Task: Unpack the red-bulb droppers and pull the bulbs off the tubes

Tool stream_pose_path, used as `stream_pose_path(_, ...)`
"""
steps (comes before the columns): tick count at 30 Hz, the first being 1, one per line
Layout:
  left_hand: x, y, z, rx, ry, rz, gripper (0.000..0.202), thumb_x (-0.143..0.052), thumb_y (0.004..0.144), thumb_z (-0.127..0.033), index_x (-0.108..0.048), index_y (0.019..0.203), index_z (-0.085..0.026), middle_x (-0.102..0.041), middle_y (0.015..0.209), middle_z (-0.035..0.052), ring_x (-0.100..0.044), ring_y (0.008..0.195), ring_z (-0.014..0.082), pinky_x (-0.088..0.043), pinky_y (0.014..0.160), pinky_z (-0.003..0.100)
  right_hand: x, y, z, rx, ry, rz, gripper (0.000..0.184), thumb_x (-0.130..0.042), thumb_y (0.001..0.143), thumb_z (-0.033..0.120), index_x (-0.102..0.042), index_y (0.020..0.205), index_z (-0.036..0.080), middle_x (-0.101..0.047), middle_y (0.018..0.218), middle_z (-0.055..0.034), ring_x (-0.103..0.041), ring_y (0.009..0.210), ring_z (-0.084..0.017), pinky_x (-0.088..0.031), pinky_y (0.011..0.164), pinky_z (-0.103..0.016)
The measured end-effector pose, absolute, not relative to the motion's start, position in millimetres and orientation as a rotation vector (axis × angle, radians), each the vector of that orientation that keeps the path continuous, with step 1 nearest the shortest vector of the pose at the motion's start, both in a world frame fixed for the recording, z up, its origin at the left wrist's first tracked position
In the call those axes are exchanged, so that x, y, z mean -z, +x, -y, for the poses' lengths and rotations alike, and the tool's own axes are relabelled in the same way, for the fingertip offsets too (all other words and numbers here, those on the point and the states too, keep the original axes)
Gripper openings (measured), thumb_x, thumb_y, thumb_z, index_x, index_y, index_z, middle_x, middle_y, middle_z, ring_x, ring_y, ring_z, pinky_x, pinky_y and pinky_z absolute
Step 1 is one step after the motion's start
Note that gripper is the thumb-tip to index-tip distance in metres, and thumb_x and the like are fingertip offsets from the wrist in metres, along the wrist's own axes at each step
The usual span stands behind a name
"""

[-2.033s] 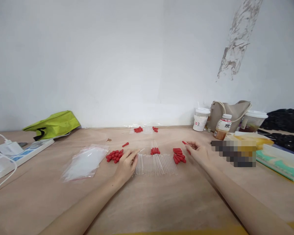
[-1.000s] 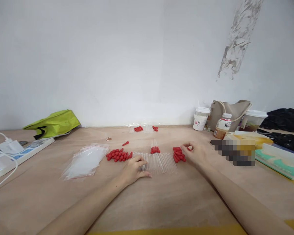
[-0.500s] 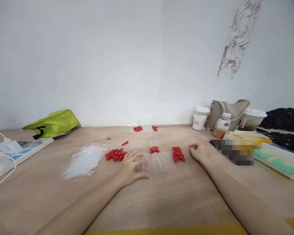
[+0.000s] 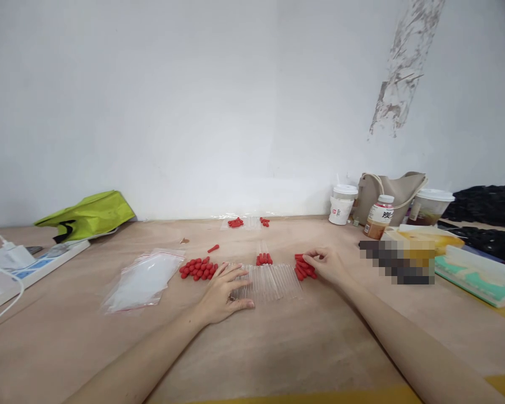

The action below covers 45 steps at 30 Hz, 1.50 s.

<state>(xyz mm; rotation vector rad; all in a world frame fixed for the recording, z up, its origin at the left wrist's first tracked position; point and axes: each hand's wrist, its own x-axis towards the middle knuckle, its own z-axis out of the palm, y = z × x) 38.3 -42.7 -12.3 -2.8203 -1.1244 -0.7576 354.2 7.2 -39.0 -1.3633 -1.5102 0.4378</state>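
A row of clear glass tubes lies on the wooden table in front of me. My left hand rests flat on the row's left end, fingers spread. A pile of red rubber caps sits just left of it. My right hand reaches into a second pile of longer red caps at the row's right end, its fingers pinched on one of them. Three tubes with red caps fitted lie behind the row.
Clear zip bags lie at the left, with a power strip and a green bag beyond. More red caps sit by the wall. Cups, a bottle, a tan bag and boxes crowd the right.
My left hand moved from the tubes' far left edge down onto the row and flattened. My right hand drew back to the right, then returned to the right-hand cap pile.
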Motion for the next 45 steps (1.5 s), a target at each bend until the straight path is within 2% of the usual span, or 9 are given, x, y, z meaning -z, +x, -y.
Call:
stream_pose_path(9, 14, 38, 43, 0.835, -2.772, 1.084, 0.040, -0.056, 0.075, -0.047, -0.059, 0.108, -0.026, -0.057, 0.117, 0.0066, -0.044, 0.116, 0.0253, -0.026, 0.100, 0.052, 40, 363, -10, -0.355, -1.459, 1.570, 0.038, -0.045, 0.074, 0.046, -0.066, 0.076, 0.015, -0.064, 0.061, -0.0036, -0.051, 0.048, -0.013, -0.034, 0.044, -0.023)
stream_pose_path(14, 16, 37, 42, 0.897, -2.725, 1.063, 0.049, -0.059, 0.073, -0.047, -0.053, 0.116, -0.025, -0.054, 0.121, 0.0085, -0.042, 0.117, 0.0263, -0.029, 0.099, 0.051, 15, 341, 7, 0.079, -1.487, 1.584, 0.027, -0.044, 0.075, 0.036, -0.064, 0.081, 0.019, -0.065, 0.082, -0.0055, -0.055, 0.073, -0.018, -0.038, 0.066, -0.028)
stream_pose_path(19, 16, 37, 42, 0.886, -2.722, 1.066, 0.067, -0.064, 0.064, -0.053, -0.047, 0.122, -0.025, -0.053, 0.121, 0.0100, -0.042, 0.116, 0.0293, -0.029, 0.098, 0.053, -14, 288, 8, 0.109, -1.811, 1.938, 0.021, -0.045, 0.075, 0.029, -0.065, 0.077, 0.023, -0.066, 0.081, -0.0046, -0.055, 0.088, -0.022, -0.032, 0.081, -0.036)
stream_pose_path(25, 16, 38, 43, 0.902, -2.686, 1.120, 0.069, -0.063, 0.062, -0.056, -0.049, 0.120, -0.022, -0.053, 0.120, 0.0110, -0.040, 0.117, 0.0307, -0.030, 0.097, 0.052, -13, 252, -39, -0.130, -2.069, 1.931, 0.026, -0.055, 0.068, 0.034, -0.067, 0.078, 0.013, -0.066, 0.081, -0.0158, -0.061, 0.075, -0.025, -0.040, 0.062, -0.032)
stream_pose_path(28, 18, 39, 41, 0.911, -2.650, 1.148, 0.073, -0.064, 0.059, -0.058, -0.048, 0.120, -0.022, -0.051, 0.121, 0.0119, -0.040, 0.117, 0.0315, -0.029, 0.097, 0.053, -8, 247, -56, -0.256, -2.134, 1.952, 0.029, -0.061, 0.062, 0.035, -0.067, 0.079, 0.014, -0.067, 0.078, -0.0143, -0.062, 0.071, -0.024, -0.042, 0.056, -0.030)
stream_pose_path(35, 18, 44, 39, 0.894, -2.589, 1.193, 0.076, -0.062, 0.057, -0.063, -0.048, 0.120, -0.022, -0.049, 0.123, 0.0121, -0.039, 0.117, 0.0318, -0.024, 0.099, 0.054, -10, 247, -63, -0.309, -2.126, 1.988, 0.020, -0.065, 0.057, 0.034, -0.066, 0.066, 0.016, -0.063, 0.055, -0.0074, -0.060, 0.056, -0.020, -0.041, 0.051, -0.028)
stream_pose_path(39, 17, 43, 42, 0.877, -2.585, 1.170, 0.072, -0.059, 0.062, -0.061, -0.047, 0.120, -0.021, -0.048, 0.124, 0.0120, -0.038, 0.118, 0.0314, -0.023, 0.100, 0.053, -22, 253, -43, -0.176, -1.992, 1.980, 0.017, -0.058, 0.067, 0.031, -0.062, 0.061, 0.016, -0.061, 0.055, -0.0076, -0.058, 0.056, -0.018, -0.038, 0.053, -0.027)
stream_pose_path(42, 17, 42, 45, 0.942, -2.571, 1.179, 0.059, -0.054, 0.074, -0.049, -0.041, 0.124, -0.020, -0.046, 0.124, 0.0109, -0.038, 0.118, 0.0279, -0.028, 0.099, 0.047, -25, 262, -11, -0.052, -1.827, 1.971, 0.027, -0.041, 0.081, 0.031, -0.060, 0.070, 0.017, -0.063, 0.070, -0.0083, -0.057, 0.065, -0.017, -0.036, 0.058, -0.027)
stream_pose_path(45, 16, 43, 48, 1.089, -2.499, 1.222, 0.054, -0.050, 0.080, -0.038, -0.034, 0.128, -0.019, -0.039, 0.129, 0.0118, -0.037, 0.119, 0.0253, -0.034, 0.097, 0.041, -13, 273, 25, 0.187, -1.486, 2.028, 0.023, -0.039, 0.085, 0.031, -0.055, 0.074, 0.018, -0.062, 0.076, -0.0054, -0.053, 0.074, -0.017, -0.034, 0.066, -0.027)
